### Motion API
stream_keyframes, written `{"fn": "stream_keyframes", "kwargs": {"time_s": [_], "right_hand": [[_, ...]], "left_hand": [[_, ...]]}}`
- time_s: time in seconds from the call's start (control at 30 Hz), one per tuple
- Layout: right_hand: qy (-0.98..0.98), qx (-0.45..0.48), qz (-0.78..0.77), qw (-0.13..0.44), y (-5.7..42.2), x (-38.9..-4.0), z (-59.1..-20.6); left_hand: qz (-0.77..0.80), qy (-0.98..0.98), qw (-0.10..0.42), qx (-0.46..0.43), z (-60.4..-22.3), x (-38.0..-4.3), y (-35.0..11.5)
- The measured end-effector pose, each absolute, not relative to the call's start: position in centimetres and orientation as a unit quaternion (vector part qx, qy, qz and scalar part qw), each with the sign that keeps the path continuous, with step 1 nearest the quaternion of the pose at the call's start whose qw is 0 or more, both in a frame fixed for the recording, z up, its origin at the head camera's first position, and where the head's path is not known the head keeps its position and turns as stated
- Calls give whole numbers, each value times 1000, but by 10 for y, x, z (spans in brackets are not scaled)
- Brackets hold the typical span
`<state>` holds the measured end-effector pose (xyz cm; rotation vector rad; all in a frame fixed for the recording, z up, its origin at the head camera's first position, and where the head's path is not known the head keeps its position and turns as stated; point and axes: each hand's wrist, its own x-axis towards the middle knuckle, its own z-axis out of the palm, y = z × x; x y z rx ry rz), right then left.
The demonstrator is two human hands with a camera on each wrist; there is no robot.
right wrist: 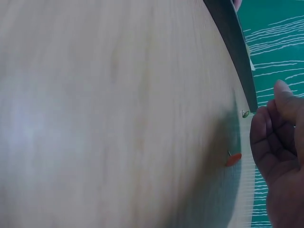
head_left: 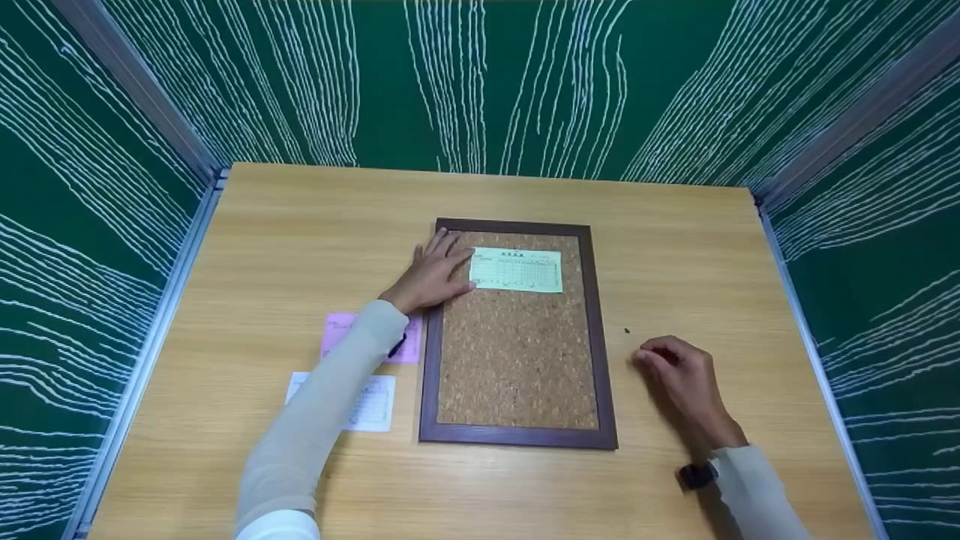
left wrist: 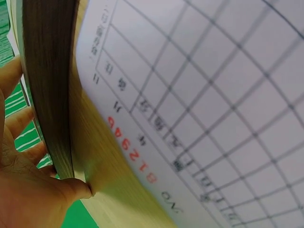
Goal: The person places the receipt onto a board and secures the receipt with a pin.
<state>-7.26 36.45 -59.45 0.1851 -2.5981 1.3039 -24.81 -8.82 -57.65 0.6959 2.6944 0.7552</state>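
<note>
A dark-framed cork board (head_left: 517, 360) lies on the wooden table with a pale green printed slip (head_left: 517, 271) near its top. My left hand (head_left: 435, 276) rests across the board's upper left edge, fingers spread, with forefinger and thumb at the slip's left side. To the board's right, my right hand (head_left: 686, 375) is over the table with curled fingers, and nothing shows between them. In the right wrist view, an orange thumbtack (right wrist: 233, 159) lies close by that hand (right wrist: 280, 147), apart from the fingers. A green thumbtack (right wrist: 245, 114) lies beyond it, near the board.
A pink slip (head_left: 409, 351) and a white slip (head_left: 373, 405) lie left of the board, partly under my left forearm. The white slip (left wrist: 204, 95) fills much of the left wrist view. Green panels (head_left: 510, 90) with white wavy lines enclose the table.
</note>
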Motion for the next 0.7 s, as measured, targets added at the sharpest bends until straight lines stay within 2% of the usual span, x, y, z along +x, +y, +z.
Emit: {"fn": "stream_keyframes", "kwargs": {"time_s": [0.7], "right_hand": [[-879, 51, 462, 101, 356, -87, -585]], "left_hand": [[255, 929, 128, 237, -578, -249, -89]]}}
